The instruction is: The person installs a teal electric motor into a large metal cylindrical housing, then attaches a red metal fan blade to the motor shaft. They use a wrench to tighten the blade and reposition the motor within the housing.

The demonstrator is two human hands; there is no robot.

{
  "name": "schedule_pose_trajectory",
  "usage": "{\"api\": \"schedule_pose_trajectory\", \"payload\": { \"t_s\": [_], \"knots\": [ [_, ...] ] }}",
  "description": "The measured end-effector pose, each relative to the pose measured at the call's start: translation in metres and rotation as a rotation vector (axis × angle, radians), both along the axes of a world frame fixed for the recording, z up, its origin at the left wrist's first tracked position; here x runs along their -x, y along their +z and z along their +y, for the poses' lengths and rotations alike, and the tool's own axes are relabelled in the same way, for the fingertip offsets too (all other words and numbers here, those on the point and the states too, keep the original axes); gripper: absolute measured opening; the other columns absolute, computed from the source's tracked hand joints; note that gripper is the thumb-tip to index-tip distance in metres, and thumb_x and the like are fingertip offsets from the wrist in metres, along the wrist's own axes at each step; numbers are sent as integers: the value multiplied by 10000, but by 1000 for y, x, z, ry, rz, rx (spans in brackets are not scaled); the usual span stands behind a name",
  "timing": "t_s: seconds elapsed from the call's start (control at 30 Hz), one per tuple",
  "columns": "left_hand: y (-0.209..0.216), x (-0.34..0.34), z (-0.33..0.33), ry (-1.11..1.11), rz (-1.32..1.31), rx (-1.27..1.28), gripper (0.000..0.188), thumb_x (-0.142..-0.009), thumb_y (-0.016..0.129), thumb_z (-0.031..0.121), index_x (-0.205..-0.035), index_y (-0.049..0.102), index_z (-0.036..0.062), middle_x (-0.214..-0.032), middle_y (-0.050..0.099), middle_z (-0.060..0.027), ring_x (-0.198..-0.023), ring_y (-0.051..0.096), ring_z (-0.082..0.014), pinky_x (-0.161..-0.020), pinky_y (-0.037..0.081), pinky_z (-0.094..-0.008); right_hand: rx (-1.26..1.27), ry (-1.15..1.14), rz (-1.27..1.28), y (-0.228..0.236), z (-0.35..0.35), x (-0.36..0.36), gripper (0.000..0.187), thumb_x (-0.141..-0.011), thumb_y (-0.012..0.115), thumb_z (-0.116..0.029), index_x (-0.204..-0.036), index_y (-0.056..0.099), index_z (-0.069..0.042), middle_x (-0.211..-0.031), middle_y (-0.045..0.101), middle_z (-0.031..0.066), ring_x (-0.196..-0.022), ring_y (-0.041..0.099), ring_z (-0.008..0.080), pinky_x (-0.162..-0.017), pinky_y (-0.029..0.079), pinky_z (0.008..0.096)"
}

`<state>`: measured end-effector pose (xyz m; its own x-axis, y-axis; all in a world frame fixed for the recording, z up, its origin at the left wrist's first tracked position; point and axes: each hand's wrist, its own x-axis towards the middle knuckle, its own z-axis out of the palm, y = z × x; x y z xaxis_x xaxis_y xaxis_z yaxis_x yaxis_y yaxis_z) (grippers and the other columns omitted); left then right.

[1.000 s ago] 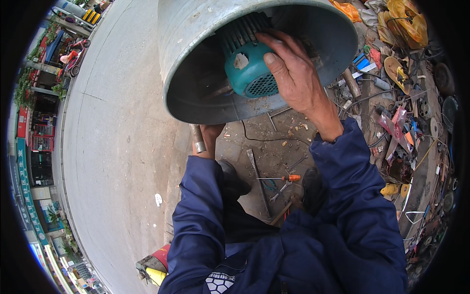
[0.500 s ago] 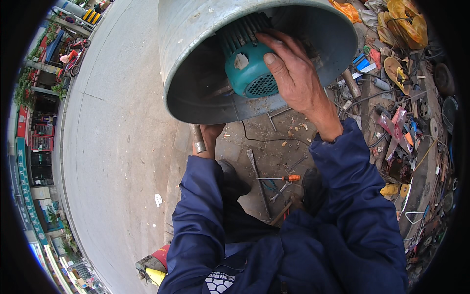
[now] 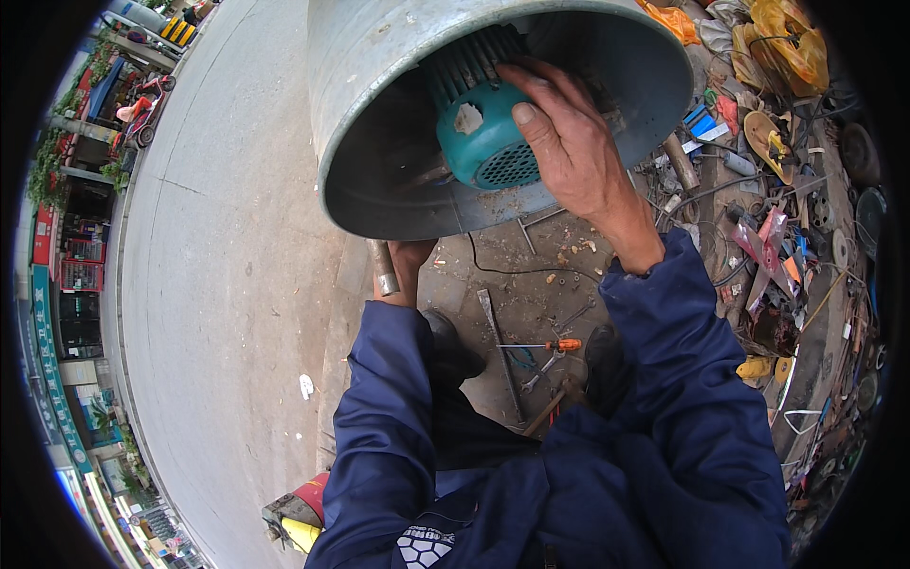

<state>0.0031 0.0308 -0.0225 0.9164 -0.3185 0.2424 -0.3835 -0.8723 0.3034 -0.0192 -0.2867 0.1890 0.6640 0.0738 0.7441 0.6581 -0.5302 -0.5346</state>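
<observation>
**Right hand on an electric motor inside a metal fan housing: a near-static hold**

The right hand (image 3: pixel 588 171) lies spread against the teal electric motor (image 3: pixel 488 147), its fingers laid over the cooling fins and its thumb set apart beside the grilled fan cover. The left hand (image 3: pixel 412 258) shows only in part beneath the rim; its fingers are hidden, so whether it grips cannot be told. A short metal tube (image 3: pixel 384 268) projects in front of its wrist.

The motor sits within the mouth of the cylindrical metal housing (image 3: pixel 343 71). Compared with half a second ago, both hands keep their places, and the housing seems to shift rightward at most a touch. This suggests steadying or feeling contact, with the motor being neither drawn out nor pushed in.

Below, a black cable (image 3: pixel 512 271) crosses the ground near a T-handled tool (image 3: pixel 529 232). Between the shoes lie a flat metal bar (image 3: pixel 502 351), an orange-handled screwdriver (image 3: pixel 569 344) and a spanner (image 3: pixel 540 374). Mixed scrap, including a reddish bladed piece (image 3: pixel 773 237), covers the right side; grey paving (image 3: pixel 209 237) extends left.
</observation>
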Motion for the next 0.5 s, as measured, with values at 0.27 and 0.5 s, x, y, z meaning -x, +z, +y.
{"api": "schedule_pose_trajectory", "payload": {
  "t_s": [0.27,0.5],
  "knots": [
    [-7,-2,2,17,88,201,396,-1020,667,345,-1351,712,132,-1377,731,-89,-1292,651,-282,-1160,475,-431,-4,3,-4,0,0,0,426,-1120,564,-320,-1426,672,-44,-1408,649,190,-1290,617,399,-1127,491,479],
    [-7,-5,5,-19,35,14,443,-1022,700,280,-1418,639,91,-1397,694,-109,-1310,615,-290,-1194,451,-428,1,-5,-1,0,0,0,421,-1117,569,-310,-1424,673,-42,-1402,653,185,-1283,619,398,-1122,494,474]
  ]
}}
